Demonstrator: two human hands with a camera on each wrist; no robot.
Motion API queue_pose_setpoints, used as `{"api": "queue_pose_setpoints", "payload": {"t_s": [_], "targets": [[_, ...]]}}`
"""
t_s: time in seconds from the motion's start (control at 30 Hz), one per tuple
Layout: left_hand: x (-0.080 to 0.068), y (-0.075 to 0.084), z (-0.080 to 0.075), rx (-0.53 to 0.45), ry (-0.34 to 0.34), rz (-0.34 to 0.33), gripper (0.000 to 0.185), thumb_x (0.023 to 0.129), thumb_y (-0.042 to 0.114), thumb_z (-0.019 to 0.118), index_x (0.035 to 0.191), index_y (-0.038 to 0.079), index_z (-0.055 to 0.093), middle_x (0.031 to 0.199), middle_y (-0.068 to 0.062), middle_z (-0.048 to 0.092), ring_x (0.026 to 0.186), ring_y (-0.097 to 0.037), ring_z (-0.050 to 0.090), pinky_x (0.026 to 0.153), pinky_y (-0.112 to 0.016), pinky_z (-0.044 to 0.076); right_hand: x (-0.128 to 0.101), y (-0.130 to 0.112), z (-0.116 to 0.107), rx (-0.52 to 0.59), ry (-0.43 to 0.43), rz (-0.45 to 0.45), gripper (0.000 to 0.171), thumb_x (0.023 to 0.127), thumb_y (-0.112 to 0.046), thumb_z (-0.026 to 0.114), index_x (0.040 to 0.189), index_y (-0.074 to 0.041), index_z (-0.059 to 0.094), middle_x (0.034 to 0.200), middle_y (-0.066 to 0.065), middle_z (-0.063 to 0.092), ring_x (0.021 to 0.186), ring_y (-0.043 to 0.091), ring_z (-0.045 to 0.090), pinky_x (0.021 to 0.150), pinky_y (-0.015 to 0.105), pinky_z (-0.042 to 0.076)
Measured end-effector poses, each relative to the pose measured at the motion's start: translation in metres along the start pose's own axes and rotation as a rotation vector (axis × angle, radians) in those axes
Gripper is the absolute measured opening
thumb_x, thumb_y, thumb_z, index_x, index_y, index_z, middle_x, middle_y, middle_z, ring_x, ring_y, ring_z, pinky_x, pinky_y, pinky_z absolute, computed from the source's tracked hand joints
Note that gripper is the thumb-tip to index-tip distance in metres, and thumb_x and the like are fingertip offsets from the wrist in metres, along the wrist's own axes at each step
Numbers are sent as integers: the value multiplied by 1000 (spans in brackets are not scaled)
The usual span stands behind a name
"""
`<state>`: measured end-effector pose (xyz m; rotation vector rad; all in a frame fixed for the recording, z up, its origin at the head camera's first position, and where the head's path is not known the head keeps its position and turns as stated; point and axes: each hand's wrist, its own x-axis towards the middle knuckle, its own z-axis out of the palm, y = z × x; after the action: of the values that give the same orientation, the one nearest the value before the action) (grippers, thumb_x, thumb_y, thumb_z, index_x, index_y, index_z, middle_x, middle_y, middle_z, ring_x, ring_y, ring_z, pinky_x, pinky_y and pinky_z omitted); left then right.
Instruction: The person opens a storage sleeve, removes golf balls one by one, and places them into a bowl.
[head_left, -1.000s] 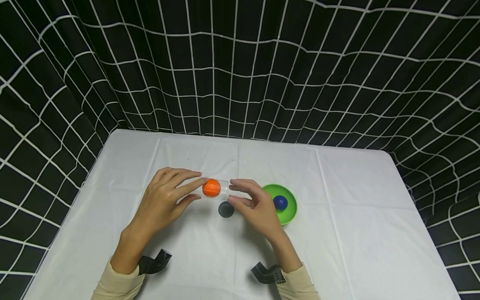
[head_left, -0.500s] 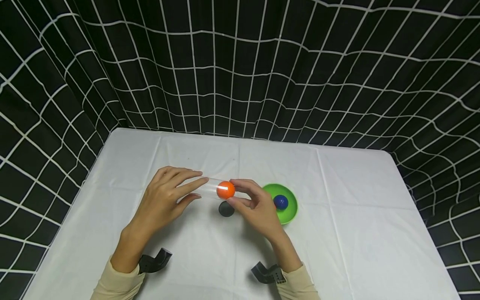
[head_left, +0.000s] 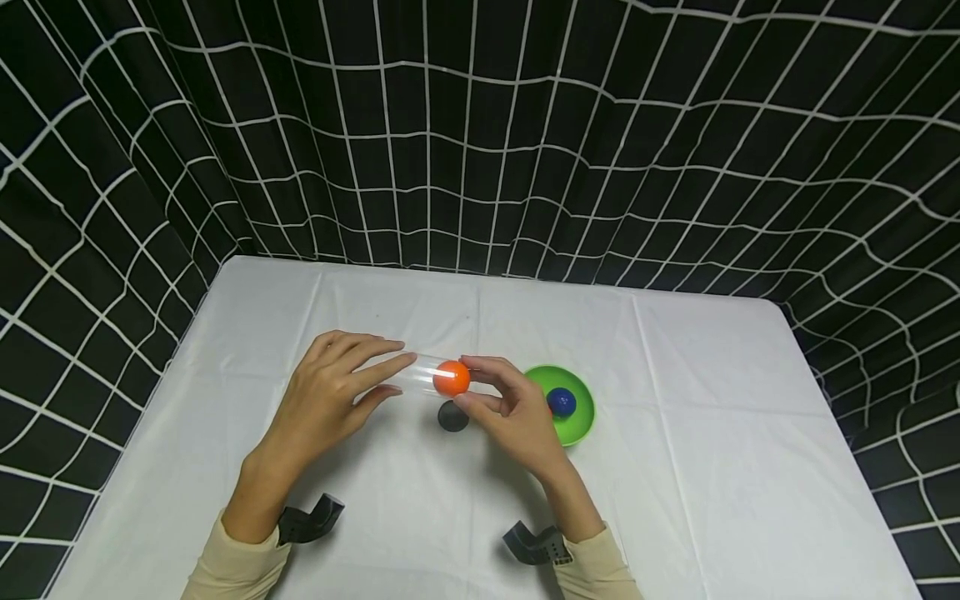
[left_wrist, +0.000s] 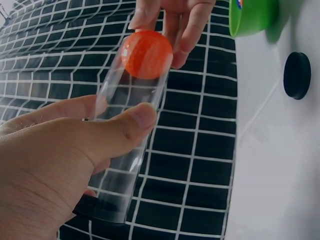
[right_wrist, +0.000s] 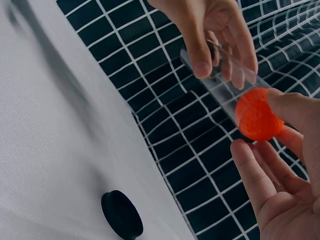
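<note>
A clear plastic tube (left_wrist: 125, 150), dark-capped at its near end, lies tilted across my left hand (head_left: 322, 404), whose thumb and fingers grip it. At the tube's other end sits an orange ball (right_wrist: 257, 115), partly poking out of the mouth. My right hand (head_left: 517, 417) pinches that ball between thumb and fingertips, right at the rim. Below the tube, a black round cap (head_left: 453, 417) rests on the white tablecloth.
A green bowl (head_left: 587, 421) with a blue ball (head_left: 561, 402) in it stands just right of my right hand; a sliver of red shows beside the blue ball. Black cloth with white netting (head_left: 480, 150) encloses the table's back and sides.
The orange ball has moved right along the tube, from near the left fingertips to the mouth, where the right fingers now hold it. Both hands have stayed nearly in place.
</note>
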<state>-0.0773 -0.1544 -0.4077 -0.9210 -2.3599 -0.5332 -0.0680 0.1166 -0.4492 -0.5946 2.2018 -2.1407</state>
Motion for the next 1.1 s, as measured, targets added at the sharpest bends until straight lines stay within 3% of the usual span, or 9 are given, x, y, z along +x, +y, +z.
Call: {"api": "queue_pose_setpoints", "payload": {"t_s": [0.43,0.67,0.83,1.0,1.1], "targets": [[2,0,-3,7,14,47,53,80,16,92,130,22,76,125,-4,78,114,-28,69,102,-45,50,-1,-1,0,20,-6,-26,52,89,11,77,138,6,62,141,28,61,123,7,69,96,29,62],[2,0,-6,-20,22,17,53,83,18,90,133,23,75,126,-2,77,114,-25,69,101,-44,49,-1,-2,-3,-31,13,21,53,87,7,81,138,2,65,138,27,67,117,5,71,90,24,63],[1,-2,-7,-38,29,-10,52,83,18,90,133,23,75,126,-2,77,115,-25,69,102,-44,49,-2,-4,-11,-56,59,19,51,83,7,85,131,3,69,134,22,70,103,6,76,88,24,64],[-1,-4,-7,-42,15,-21,51,85,20,89,134,23,75,127,-2,77,117,-26,68,103,-44,48,-3,-7,-26,-180,129,-56,48,79,8,88,125,2,74,124,18,69,109,6,69,92,26,64],[-2,-5,-5,-36,8,-22,51,85,22,89,134,23,75,128,-2,77,118,-26,68,103,-44,49,-4,-13,-38,-277,144,-45,48,80,3,90,126,-5,76,126,14,72,112,4,69,91,24,63]]}}
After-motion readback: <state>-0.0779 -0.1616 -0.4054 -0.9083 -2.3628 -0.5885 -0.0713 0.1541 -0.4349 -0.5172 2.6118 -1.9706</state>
